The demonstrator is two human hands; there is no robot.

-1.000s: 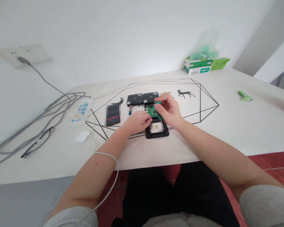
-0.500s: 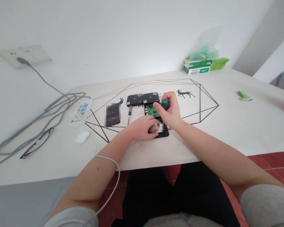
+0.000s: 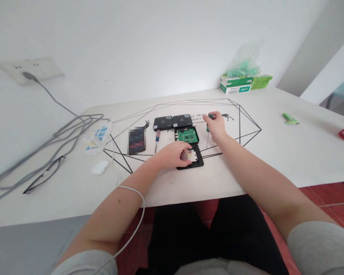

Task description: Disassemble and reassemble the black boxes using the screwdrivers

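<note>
My left hand (image 3: 173,154) lies curled over the left side of a black plastic cover (image 3: 201,157), whose inside shows a silvery plate and a small yellowish piece. Just behind the cover is an open black case with a green circuit board (image 3: 187,136) in it. My right hand (image 3: 218,126) grips a green and black screwdriver (image 3: 208,128) to the right of the case, its thin shaft pointing down, apart from the board. Two closed black boxes stand side by side behind the board, a left one (image 3: 163,123) and a right one (image 3: 182,121).
Left of the case lies a second screwdriver (image 3: 157,138), beside a pixelated dark object (image 3: 137,140). Further left are a white earbud case (image 3: 100,167), eyeglasses (image 3: 44,175), a power strip (image 3: 103,133) and grey cable coils. Green-white boxes (image 3: 236,84) stand at the back right.
My right hand has moved right with the screwdriver, off the case, uncovering the circuit board and the cover's right side. My left hand has stayed on the cover.
</note>
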